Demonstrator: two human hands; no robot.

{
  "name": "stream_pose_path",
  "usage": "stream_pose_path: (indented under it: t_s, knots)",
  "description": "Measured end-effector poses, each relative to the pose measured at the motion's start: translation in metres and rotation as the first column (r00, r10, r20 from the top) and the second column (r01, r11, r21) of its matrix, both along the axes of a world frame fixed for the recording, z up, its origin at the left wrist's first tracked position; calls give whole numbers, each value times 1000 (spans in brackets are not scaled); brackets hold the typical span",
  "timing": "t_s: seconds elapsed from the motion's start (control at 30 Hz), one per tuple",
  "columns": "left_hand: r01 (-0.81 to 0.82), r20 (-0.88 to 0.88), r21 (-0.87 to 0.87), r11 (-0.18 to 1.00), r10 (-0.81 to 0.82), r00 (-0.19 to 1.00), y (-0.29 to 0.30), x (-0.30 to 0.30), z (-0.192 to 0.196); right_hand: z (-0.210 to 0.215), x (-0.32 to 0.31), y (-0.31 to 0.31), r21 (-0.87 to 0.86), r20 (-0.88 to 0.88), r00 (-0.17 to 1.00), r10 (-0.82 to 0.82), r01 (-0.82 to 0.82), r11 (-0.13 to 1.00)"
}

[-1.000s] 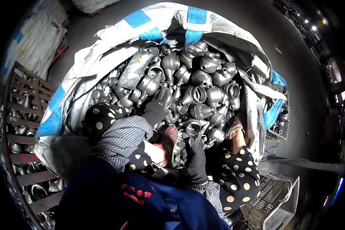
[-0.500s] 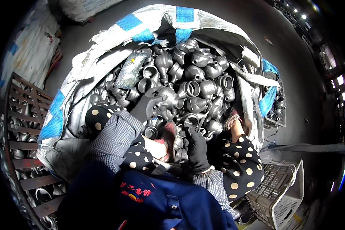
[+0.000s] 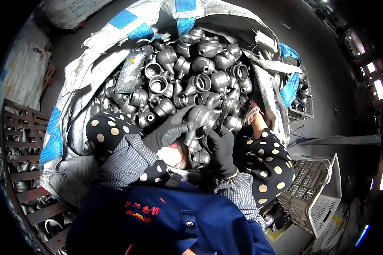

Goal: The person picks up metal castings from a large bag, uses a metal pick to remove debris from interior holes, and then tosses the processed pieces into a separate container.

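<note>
Gloves black, we had our left hand (image 3: 168, 132) closed in a grip round one grey metal fitting (image 3: 202, 118), its long axis slanting down toward us, atop the heap in the big sack (image 3: 78, 72). Our right hand (image 3: 222, 148) lay just below-right, fingers curled against it.

Two gloved hands, one bulk sack (image 3: 93, 63), dozens of grey metal fittings (image 3: 200, 83), two plastic crates (image 3: 315, 191).
</note>
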State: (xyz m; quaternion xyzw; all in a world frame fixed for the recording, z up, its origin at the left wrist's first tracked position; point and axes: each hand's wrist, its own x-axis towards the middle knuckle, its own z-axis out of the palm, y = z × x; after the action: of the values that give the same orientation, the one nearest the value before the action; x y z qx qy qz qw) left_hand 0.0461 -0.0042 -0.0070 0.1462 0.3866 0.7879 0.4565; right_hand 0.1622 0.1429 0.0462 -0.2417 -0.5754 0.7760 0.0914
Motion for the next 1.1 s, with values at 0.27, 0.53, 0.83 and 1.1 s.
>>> stream_pose_path:
  t_s: [0.27, 0.53, 0.83, 1.1]
  knots:
    - [-60, 649, 81, 995, -6, 761, 11, -10, -37, 20, -2, -12, 108, 87, 995, 53, -62, 992]
    - [-230, 625, 467, 854, -135, 769, 1, -34, -34, -13, -1, -5, -38, 200, 980, 10, -3, 999]
    - [-346, 602, 319, 882, 94, 793, 0, -43, -44, 7, 9, -28, -352, 46, 978, 203, -175, 920]
    - [-315, 646, 167, 934, 137, 751, 6, -26, -12, 12, 9, -22, -397, -31, 996, 79, -85, 914]
